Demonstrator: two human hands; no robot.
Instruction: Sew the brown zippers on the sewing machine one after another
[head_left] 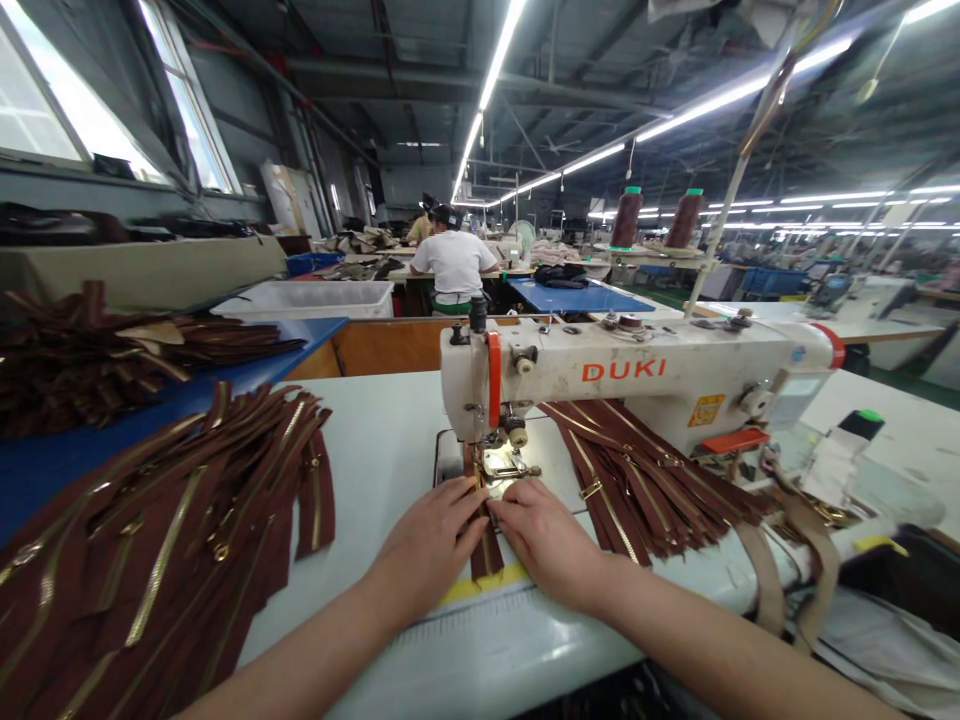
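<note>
A brown zipper [486,556] with gold teeth lies under the needle area of a white sewing machine [555,370], its end hanging toward me over a yellow strip. My left hand [431,535] presses its fingers on the zipper's left edge, close to the presser foot. From the other side my right hand [551,540] pinches the zipper's right edge with thumb and curled fingers. Both hands rest at the front of the metal needle plate [510,460]. The fingertips partly cover the zipper, so how firmly it is gripped is partly hidden.
A heap of brown zippers [172,540] covers the table's left side; another bundle [652,480] lies beneath the machine arm. More zippers [97,360] sit on a blue table. Beige straps [765,570] hang at right. A white bin [307,298] and a seated person [456,262] are ahead.
</note>
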